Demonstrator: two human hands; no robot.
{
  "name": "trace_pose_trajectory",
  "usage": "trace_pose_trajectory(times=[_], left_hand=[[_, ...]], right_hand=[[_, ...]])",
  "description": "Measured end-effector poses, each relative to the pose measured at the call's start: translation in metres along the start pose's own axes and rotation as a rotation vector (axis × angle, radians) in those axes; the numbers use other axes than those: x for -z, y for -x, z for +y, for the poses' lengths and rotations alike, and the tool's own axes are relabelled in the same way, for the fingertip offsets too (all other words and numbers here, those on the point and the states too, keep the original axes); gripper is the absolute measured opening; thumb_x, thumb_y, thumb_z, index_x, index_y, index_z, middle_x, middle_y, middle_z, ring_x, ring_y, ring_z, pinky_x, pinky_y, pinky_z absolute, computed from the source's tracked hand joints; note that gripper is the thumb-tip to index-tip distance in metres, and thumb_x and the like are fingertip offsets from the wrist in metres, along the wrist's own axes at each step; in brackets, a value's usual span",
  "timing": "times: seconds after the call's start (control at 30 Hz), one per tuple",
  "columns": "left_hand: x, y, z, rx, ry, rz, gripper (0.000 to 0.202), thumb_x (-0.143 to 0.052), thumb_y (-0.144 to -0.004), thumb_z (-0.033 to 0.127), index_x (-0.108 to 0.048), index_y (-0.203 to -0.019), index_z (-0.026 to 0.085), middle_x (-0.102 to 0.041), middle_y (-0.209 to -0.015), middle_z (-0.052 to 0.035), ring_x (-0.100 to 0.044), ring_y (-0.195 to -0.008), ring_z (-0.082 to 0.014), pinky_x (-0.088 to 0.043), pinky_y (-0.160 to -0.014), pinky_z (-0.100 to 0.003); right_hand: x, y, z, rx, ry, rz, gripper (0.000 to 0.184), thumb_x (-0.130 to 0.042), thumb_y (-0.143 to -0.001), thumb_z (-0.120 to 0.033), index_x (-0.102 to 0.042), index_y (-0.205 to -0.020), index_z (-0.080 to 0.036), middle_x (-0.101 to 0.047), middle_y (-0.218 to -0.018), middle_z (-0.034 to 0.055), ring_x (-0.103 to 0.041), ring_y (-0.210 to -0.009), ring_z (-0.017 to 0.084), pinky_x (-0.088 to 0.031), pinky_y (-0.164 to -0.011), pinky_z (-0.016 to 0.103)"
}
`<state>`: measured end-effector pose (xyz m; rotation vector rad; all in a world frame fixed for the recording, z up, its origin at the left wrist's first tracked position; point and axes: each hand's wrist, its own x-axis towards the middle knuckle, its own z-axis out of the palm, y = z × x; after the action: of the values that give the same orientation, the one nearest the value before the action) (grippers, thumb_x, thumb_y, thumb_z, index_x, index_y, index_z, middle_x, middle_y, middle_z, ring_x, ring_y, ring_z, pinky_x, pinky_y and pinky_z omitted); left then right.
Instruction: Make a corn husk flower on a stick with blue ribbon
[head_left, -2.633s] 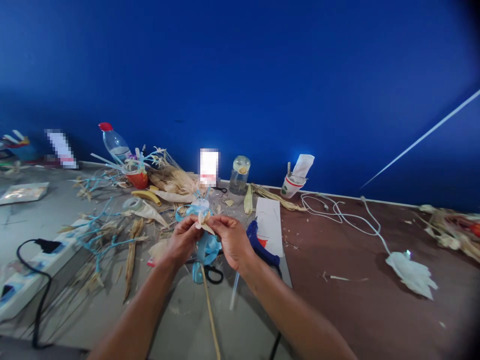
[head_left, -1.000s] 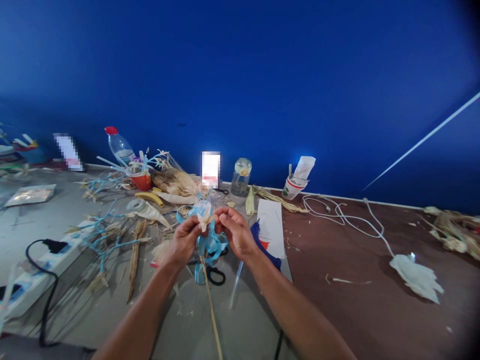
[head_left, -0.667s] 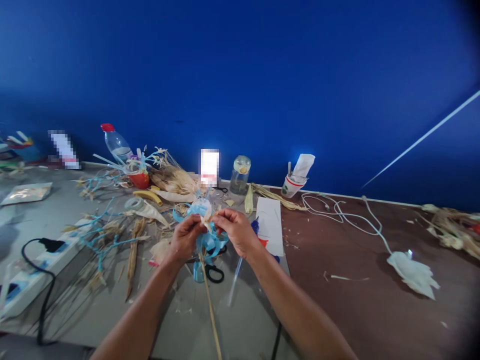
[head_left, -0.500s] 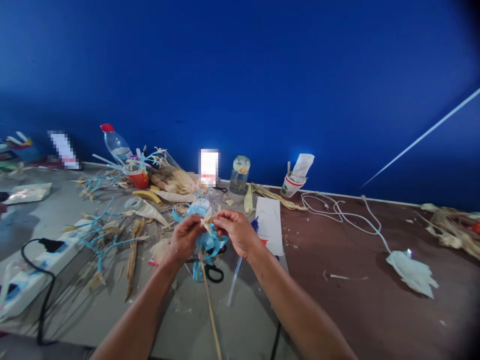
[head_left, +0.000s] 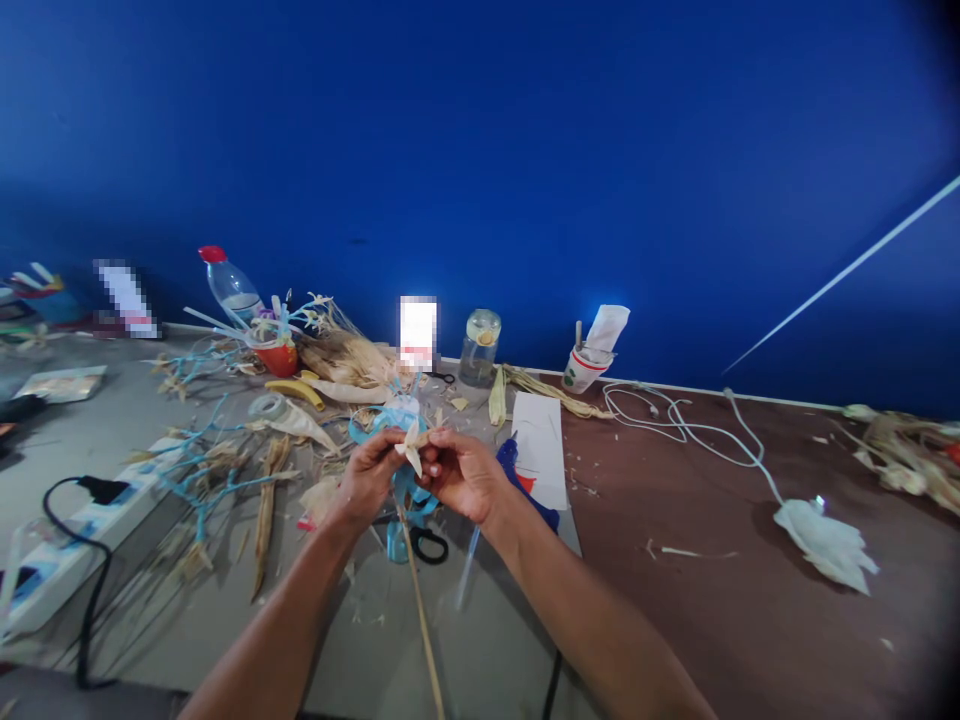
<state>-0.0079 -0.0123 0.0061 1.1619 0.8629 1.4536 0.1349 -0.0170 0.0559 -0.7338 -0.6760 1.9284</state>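
Pale petals of a small dried-husk flower show between my two hands, over the middle of the table. My left hand is closed, pinching the flower from the left with thumb and fingertips. From the other side my right hand pinches its tan base, fingers curled under. Light blue ribbon lies in loops behind and below the hands. A thin tan stick runs from there toward me. Beside it are black-handled scissors and a small blue roll. A blue glue gun is partly hidden by my right forearm.
Left lie blue-stemmed dried branches and a white power strip. Behind stand a red cup, a tilted bottle, a glass jar and a paper cup. White cable coils at the right.
My right hand has turned and sunk slightly, and the flower's petals now face me more openly. At the far left edge a dark, blurred thing has come further into view.
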Motion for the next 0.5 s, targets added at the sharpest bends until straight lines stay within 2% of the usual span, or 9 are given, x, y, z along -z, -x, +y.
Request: trace_pose_trajectory(times=[0.07, 0.13, 0.23, 0.4, 0.5], left_hand=[[-0.0003, 0.0003, 0.0004, 0.012, -0.004, 0.016, 0.019, -0.072, -0.065, 0.033, -0.067, -0.074, 0.017, -0.063, -0.069, -0.0014, -0.055, -0.064, -0.0133, -0.044, -0.062, -0.024], [-0.0017, 0.001, 0.0019, 0.044, -0.004, 0.01, 0.021, -0.071, -0.067, 0.036, -0.066, -0.075, 0.016, -0.062, -0.067, -0.0012, -0.054, -0.061, -0.0127, -0.045, -0.059, -0.024], [-0.0038, 0.002, 0.0042, 0.079, 0.005, -0.018, 0.022, -0.069, -0.069, 0.037, -0.065, -0.076, 0.016, -0.062, -0.067, -0.0009, -0.054, -0.058, -0.0121, -0.046, -0.057, -0.025], [-0.0035, 0.0006, 0.0063, 0.023, -0.047, -0.005, 0.02, -0.069, -0.069, 0.036, -0.065, -0.07, 0.016, -0.061, -0.068, -0.0014, -0.054, -0.06, -0.012, -0.045, -0.056, -0.024], [-0.0037, -0.0004, 0.0085, -0.006, -0.083, 0.009, 0.019, -0.069, -0.068, 0.035, -0.066, -0.068, 0.017, -0.06, -0.067, -0.0006, -0.051, -0.06, -0.0104, -0.043, -0.055, -0.022]], right_hand=[[-0.0005, -0.0002, 0.001, -0.08, -0.132, -0.006, 0.007, -0.059, -0.06, -0.017, -0.052, -0.058, -0.016, -0.048, -0.047, -0.0056, -0.037, -0.04, 0.006, -0.033, -0.045, 0.021], [-0.0009, -0.0004, 0.002, -0.103, -0.206, -0.007, 0.006, -0.059, -0.059, -0.015, -0.053, -0.057, -0.016, -0.049, -0.047, -0.0056, -0.037, -0.04, 0.005, -0.032, -0.045, 0.02], [-0.0015, -0.0002, 0.0032, -0.095, -0.218, -0.014, 0.004, -0.059, -0.059, -0.015, -0.055, -0.058, -0.015, -0.051, -0.048, -0.005, -0.039, -0.04, 0.005, -0.033, -0.046, 0.02], [-0.0019, 0.0005, 0.0046, -0.088, -0.218, -0.008, 0.003, -0.058, -0.059, -0.016, -0.055, -0.059, -0.016, -0.053, -0.049, -0.0043, -0.041, -0.04, 0.006, -0.035, -0.046, 0.021], [-0.0019, 0.0004, 0.0043, -0.027, -0.172, 0.009, 0.004, -0.058, -0.059, -0.018, -0.057, -0.06, -0.015, -0.054, -0.051, -0.0029, -0.044, -0.042, 0.007, -0.034, -0.045, 0.02]])
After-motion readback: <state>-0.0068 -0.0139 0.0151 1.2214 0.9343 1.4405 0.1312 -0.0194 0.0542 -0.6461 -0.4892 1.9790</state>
